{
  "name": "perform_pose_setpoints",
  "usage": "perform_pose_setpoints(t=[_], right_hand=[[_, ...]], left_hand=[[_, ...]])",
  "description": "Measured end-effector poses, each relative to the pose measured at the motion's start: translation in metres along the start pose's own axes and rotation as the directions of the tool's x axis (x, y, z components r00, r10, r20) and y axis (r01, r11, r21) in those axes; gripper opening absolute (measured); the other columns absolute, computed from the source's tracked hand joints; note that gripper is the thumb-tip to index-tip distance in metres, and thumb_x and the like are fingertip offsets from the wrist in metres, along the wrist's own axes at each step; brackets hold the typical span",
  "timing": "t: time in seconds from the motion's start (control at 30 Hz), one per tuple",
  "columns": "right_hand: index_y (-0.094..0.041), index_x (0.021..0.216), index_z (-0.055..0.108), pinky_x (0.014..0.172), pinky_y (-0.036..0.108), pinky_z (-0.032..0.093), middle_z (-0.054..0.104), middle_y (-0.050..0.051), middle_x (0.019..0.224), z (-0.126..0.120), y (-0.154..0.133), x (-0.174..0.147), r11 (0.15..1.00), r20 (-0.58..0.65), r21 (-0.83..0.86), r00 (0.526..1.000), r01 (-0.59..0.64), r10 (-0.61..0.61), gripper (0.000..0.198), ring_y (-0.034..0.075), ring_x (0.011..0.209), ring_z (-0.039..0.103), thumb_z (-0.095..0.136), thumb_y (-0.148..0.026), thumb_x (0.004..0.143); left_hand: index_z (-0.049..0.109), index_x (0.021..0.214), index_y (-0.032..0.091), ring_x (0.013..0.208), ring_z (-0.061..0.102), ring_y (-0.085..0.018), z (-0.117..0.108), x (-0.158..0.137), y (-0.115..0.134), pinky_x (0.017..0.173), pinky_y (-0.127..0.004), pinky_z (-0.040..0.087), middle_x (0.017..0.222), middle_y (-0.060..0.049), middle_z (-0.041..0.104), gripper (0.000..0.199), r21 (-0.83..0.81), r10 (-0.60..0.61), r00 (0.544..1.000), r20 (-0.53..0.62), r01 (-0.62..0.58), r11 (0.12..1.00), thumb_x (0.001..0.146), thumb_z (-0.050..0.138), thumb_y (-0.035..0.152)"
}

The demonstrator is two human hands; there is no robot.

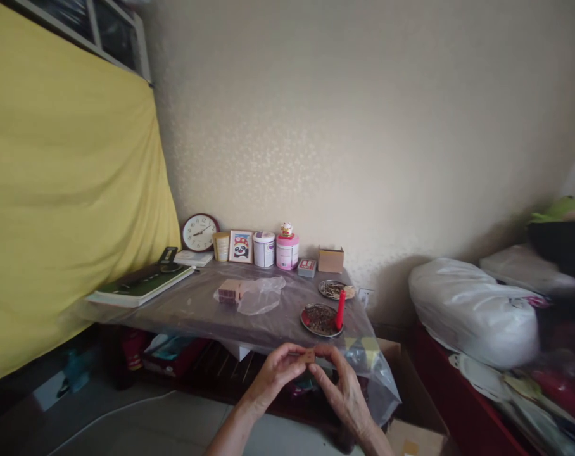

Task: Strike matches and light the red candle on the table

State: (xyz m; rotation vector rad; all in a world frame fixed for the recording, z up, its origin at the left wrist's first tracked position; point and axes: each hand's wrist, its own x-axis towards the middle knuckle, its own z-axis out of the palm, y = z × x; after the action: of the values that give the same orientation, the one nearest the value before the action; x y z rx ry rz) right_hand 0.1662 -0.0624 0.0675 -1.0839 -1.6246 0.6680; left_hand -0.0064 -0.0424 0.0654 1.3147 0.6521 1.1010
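Note:
Just in front of the table's near edge, a small brown matchbox is held between my two hands. My left hand grips its left end with thumb and fingers. On the other end, the fingertips of my right hand are closed, with the thumb below. Beyond my hands stands a red stick-like candle, upright at the edge of a round metal dish of dark bits. Behind it, another dish carries thin pale sticks. A block of small brown boxes lies in clear plastic wrap.
Along the wall stand a clock, a panda picture, two tins, a card box and an open cardboard box. A green book lies at left. White bags are piled on the right.

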Motion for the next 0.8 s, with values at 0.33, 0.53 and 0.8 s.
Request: perform_pose_setpoints(t=[0.33, 0.53, 0.8], right_hand=[[-0.020, 0.082, 0.068, 0.083, 0.033, 0.048, 0.070, 0.004, 0.083, -0.005, 0.023, 0.011, 0.933, -0.165, 0.353, 0.977, -0.069, 0.135, 0.023, 0.021, 0.084, 0.063, 0.066, -0.041, 0.074], [-0.019, 0.077, 0.068, 0.085, 0.030, 0.045, 0.068, 0.004, 0.087, -0.005, 0.015, 0.010, 0.948, -0.207, 0.316, 0.972, -0.042, 0.112, 0.026, 0.020, 0.088, 0.060, 0.067, -0.044, 0.071], [-0.019, 0.084, 0.064, 0.077, 0.026, 0.046, 0.067, 0.003, 0.082, -0.003, 0.017, 0.006, 0.969, -0.182, 0.245, 0.980, -0.034, 0.081, 0.023, 0.018, 0.080, 0.060, 0.060, -0.041, 0.079]], left_hand=[[0.063, 0.091, 0.018, 0.100, 0.058, -0.023, -0.005, 0.005, -0.012, 0.091, -0.037, 0.040, 0.100, -0.008, 0.069, 0.020, -0.145, -0.063, 0.993, -0.100, 0.048, 0.988, 0.077, 0.062, 0.031], [0.062, 0.091, 0.018, 0.097, 0.059, -0.022, -0.007, 0.006, -0.014, 0.087, -0.036, 0.043, 0.102, -0.008, 0.068, 0.020, -0.164, -0.099, 0.988, -0.118, 0.079, 0.983, 0.077, 0.062, 0.032], [0.063, 0.092, 0.018, 0.095, 0.060, -0.021, -0.007, 0.006, -0.017, 0.084, -0.034, 0.044, 0.100, -0.007, 0.067, 0.021, -0.169, -0.108, 0.988, -0.113, 0.088, 0.982, 0.076, 0.062, 0.032]])
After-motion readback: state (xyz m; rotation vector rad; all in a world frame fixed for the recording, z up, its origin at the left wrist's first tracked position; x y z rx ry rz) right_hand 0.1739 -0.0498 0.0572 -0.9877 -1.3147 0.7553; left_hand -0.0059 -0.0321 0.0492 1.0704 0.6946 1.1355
